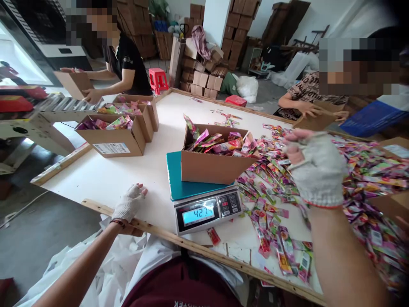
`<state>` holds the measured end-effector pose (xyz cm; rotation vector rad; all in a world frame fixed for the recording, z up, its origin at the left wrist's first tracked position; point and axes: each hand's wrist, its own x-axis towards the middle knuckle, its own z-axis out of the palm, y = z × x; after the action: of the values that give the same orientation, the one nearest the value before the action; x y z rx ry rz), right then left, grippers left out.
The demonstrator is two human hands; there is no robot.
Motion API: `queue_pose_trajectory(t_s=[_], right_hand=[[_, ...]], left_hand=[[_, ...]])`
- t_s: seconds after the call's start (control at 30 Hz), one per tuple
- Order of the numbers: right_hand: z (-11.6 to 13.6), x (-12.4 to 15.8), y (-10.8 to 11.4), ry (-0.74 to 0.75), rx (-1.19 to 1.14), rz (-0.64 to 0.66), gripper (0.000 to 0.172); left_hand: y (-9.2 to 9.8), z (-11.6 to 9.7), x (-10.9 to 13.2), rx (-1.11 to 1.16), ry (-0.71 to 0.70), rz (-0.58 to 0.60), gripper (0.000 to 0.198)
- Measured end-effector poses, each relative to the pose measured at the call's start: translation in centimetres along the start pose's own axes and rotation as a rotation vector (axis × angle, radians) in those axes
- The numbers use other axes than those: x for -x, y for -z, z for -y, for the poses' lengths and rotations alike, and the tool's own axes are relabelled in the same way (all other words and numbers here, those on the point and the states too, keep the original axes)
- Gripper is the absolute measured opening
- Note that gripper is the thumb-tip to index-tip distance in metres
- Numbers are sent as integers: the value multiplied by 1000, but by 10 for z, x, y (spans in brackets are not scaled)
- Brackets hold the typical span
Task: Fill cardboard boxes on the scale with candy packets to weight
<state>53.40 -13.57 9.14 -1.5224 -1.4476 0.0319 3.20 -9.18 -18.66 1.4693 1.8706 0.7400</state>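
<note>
Brown cardboard box [214, 169] brims with bright, glossy packets [225, 147]

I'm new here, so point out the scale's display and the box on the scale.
Display [198, 216], head view: middle of the lit screen.
Box [213, 168], head view: middle of the front wall.

Left of the scale [215, 209], the left hand [129, 202] wears a pale grey fingerless knit glove, with a dark reddish bracelet [118, 222] at the wrist. Right of the scale, the right hand's [316, 164] matching glove has a red-orange cuff edge [322, 206]. Nearer than the scale, a maroon garment [179, 281] bears pale lettering [191, 304].
</note>
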Motion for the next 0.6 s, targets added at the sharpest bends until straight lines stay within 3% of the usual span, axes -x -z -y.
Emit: queue_pose_trajectory(t_s=[0.03,0.1,0.2,0.3,0.37,0.43,0.6], right_hand=[[18,-16,-7,57,-18,102,46],[49,-44,-24,153,61,425,47],[80,-73,-56,245,485,882,51],[90,-86,-80,293,721,1064,40],[89,-88,-85,240,653,1072,31],[84,-90,-79,136,513,986,26],[66,-95,-30,11,142,569,8]], left_hand=[[-2,2,-1,-7,-10,3,67],[-3,6,-1,-20,-25,3,65],[-3,10,-2,-40,-39,-11,64],[-3,10,-2,-107,-46,-5,64],[-3,8,-1,-140,-45,2,63],[-3,6,0,-148,-56,4,61],[-1,2,1,-175,-91,11,59]])
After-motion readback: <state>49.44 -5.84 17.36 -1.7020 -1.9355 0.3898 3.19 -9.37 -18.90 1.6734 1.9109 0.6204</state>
